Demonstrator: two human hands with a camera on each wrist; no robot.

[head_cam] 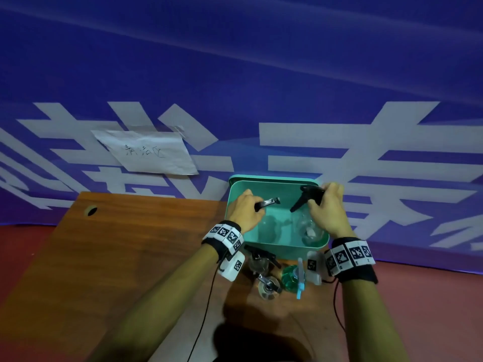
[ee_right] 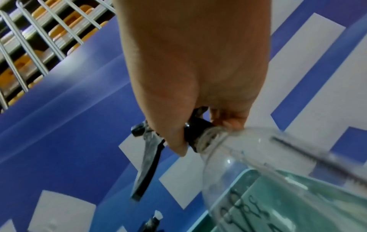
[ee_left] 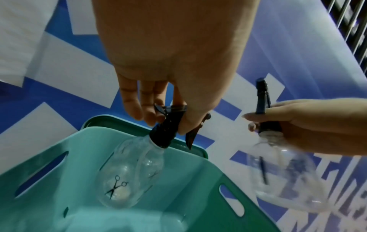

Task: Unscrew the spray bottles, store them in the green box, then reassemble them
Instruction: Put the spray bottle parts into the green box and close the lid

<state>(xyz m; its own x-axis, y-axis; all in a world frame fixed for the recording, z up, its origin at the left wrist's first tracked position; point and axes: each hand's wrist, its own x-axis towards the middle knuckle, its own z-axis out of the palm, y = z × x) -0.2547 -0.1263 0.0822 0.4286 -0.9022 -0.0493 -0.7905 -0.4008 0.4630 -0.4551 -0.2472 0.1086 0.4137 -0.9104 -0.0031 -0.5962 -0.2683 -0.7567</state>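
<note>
Two clear plastic spray bottles with black trigger heads are hanging over the open green plastic box, which is sitting at the far right corner of the brown wooden table. The left hand is gripping one bottle by its black screw collar, fingers curled round it. The right hand is pinching the neck of the other bottle, trigger pointing down. Three more spray bottles, one green, are standing on the table just before the box.
</note>
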